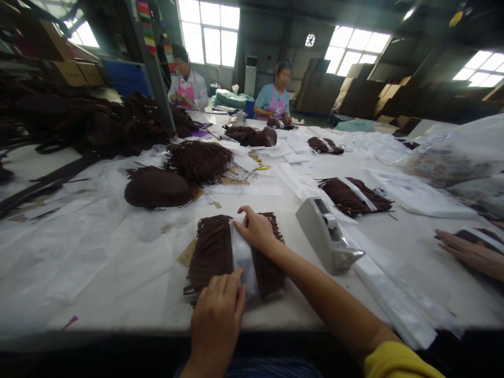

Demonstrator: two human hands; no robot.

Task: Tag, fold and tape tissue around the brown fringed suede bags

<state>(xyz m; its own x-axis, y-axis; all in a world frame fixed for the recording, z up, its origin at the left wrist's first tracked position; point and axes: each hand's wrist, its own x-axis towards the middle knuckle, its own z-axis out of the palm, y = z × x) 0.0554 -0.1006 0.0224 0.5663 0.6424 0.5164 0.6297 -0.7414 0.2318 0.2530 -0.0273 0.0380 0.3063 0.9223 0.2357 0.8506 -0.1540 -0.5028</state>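
Observation:
In front of me at the table's near edge lies a dark brown fringed bag (pixel 210 252), flat, with a whitish translucent strip (pixel 244 262) across its middle. My left hand (pixel 218 310) is at the near end, fingers drawn together and fingertips and thumb on the strip. My right hand (pixel 255 231) reaches over the bag to the far end; its thumb and bent forefinger close round the strip's edge there, other fingers partly hidden. Brown paper (pixel 186 254) sticks out beneath the bag's left side. To the right stands a grey tape dispenser (pixel 325 236).
More fringed bags (pixel 200 160) and a smooth brown one (pixel 157 186) lie beyond. A strip-wrapped bag (pixel 352 196) sits behind the dispenser, near long white strips (pixel 389 294). Another person's hand (pixel 468 252) touches a bag at right. Two people (pixel 274 97) work across the table.

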